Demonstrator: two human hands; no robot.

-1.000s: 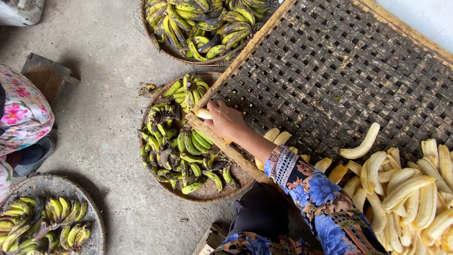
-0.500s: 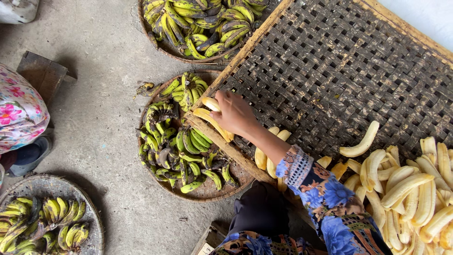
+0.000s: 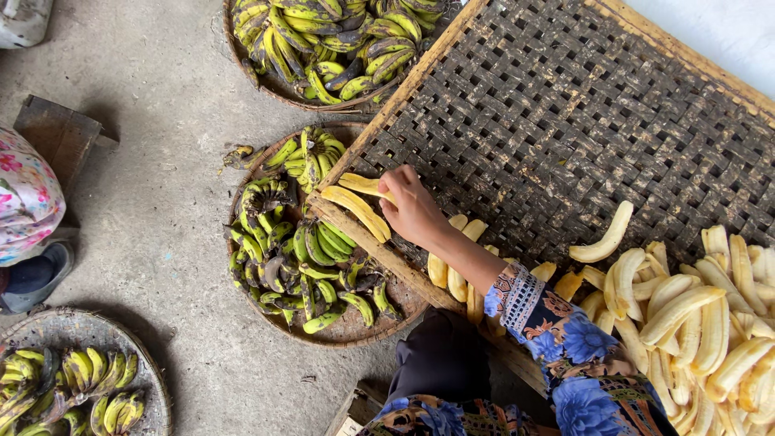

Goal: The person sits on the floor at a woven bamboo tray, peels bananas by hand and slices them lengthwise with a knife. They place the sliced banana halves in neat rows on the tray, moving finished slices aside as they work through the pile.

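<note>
**Hand laying peeled bananas at the mat's edge**

Head view: One hand (image 3: 413, 211) reached out from a blue flowered sleeve (image 3: 557, 331) to the near left edge of a woven mat (image 3: 565, 105). From this angle I could not tell whether it was the left or the right hand. Its grip was closed round two peeled bananas (image 3: 359, 208), fingers curled over their inner ends; the fruit lay across the mat's wooden rim (image 3: 355, 230), partly over the basket below. The other hand was out of sight.

Just behind the wrist a few more peeled bananas lay on the mat, and a large pile (image 3: 694, 315) covered its right end, with a single banana (image 3: 604, 236) apart from it, nearer the middle.

Left of the rim, on the concrete floor (image 3: 153, 202), stood a round basket (image 3: 355, 327) of green bananas (image 3: 299, 242). A second basket (image 3: 274, 89) of green bananas sat at the top, touching the mat's corner, and a third (image 3: 81, 331) at the lower left. At the far left edge sat another person in flowered cloth (image 3: 24, 202), beside a small wooden stool (image 3: 56, 133).
</note>
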